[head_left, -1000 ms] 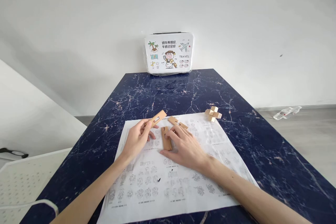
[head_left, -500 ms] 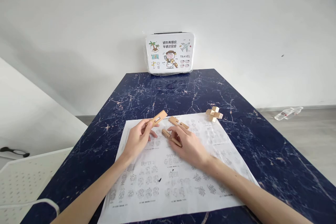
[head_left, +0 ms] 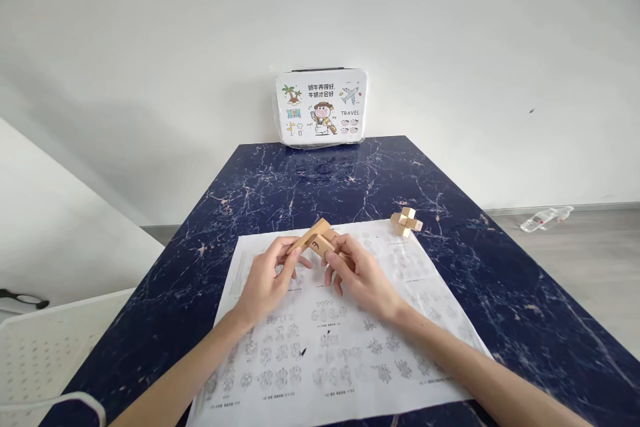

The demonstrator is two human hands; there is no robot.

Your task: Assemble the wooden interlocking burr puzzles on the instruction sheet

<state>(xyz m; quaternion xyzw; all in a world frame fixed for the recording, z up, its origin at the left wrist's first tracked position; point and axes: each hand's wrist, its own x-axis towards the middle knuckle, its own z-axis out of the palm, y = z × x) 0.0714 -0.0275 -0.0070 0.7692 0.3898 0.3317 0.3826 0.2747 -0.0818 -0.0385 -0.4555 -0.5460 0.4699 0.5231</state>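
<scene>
My left hand (head_left: 267, 283) is closed on one end of a slotted wooden puzzle piece (head_left: 306, 237), which slants up to the right. Between the fingers of my right hand (head_left: 364, 280) is a second wooden puzzle piece (head_left: 321, 244) with a dark mark on its face. The two pieces meet or overlap above the paper; whether they interlock I cannot tell. Part of another wooden piece (head_left: 333, 233) shows behind them, mostly hidden. Below both hands lies a printed instruction sheet (head_left: 300, 407) with rows of small puzzle drawings.
An assembled wooden cross-shaped puzzle (head_left: 406, 221) sits at the sheet's far right corner. The dark blue marbled table (head_left: 320, 193) carries a white cartoon-printed case (head_left: 323, 107) against the wall. A perforated white surface (head_left: 60, 340) is at left, and plastic bottles (head_left: 545, 219) lie on the floor at right.
My right hand has lifted its wooden piece off the sheet and brought it against the slotted piece in my left hand. The marked face now shows. The view has shifted slightly.
</scene>
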